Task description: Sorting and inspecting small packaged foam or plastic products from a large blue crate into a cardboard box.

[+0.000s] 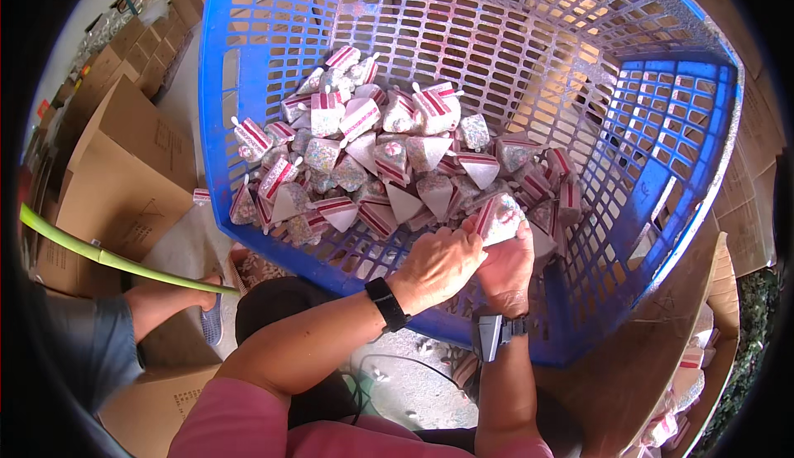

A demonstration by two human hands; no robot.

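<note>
Cake slice held above the near side of the blue basket, just over the pile of like slices. Right hand cups it, fingers curled around its underside and side, clamped on it. Left hand has its fingers bunched together against the slice's near left end; cannot tell whether they pinch it or just press, tips partly hidden.

Step looks like close handwork on one slice. To do it well: let the right hand carry the weight, palm under, so the left is free for the fine work. Grip snug, no squeezing; the piece looks soft and could dent. Keep the left fingertips at the end being worked, off the speckled face, since the decoration may rub off. Stay low over the pile so a slip lands softly. Keep the watch and the grey wrist device clear of the basket edge.

Look: chunky wedge, whitish, speckled with pastel bits on the face turned up, pink-red stripe along the left side. Slices in the pile show the same: pale faces, red-and-white banded sides, some with small white loops.
</note>
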